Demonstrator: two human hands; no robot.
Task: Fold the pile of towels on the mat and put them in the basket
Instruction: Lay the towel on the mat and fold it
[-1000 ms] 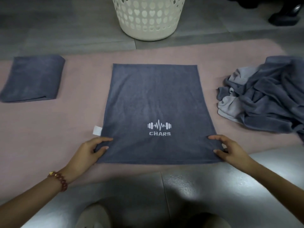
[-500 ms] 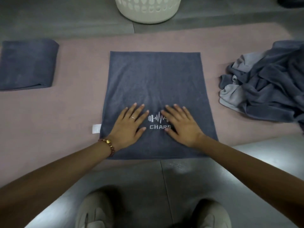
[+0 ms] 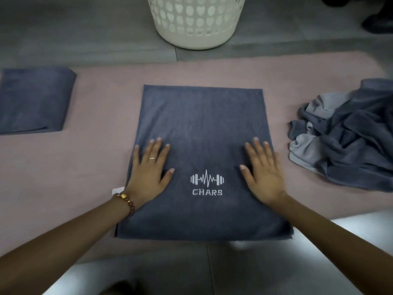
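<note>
Both left hand, right hand press towel, lengthwise toward basket.

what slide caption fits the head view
Left hand and right hand rest flat on the grey towel on the mat.

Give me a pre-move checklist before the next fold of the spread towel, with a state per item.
1. Spread towel flat on the mat: ok, no wrinkles visible.
2. Edge gripped for folding: not ok. The left hand and right hand lie flat on it, fingers straight, either side of the logo.
3. Clear of the folded towel and the pile: ok, bare mat shows on both sides.
4. Basket upright beyond the mat: ok.
5. Room inside the basket: cannot tell, only its wall shows.
</note>
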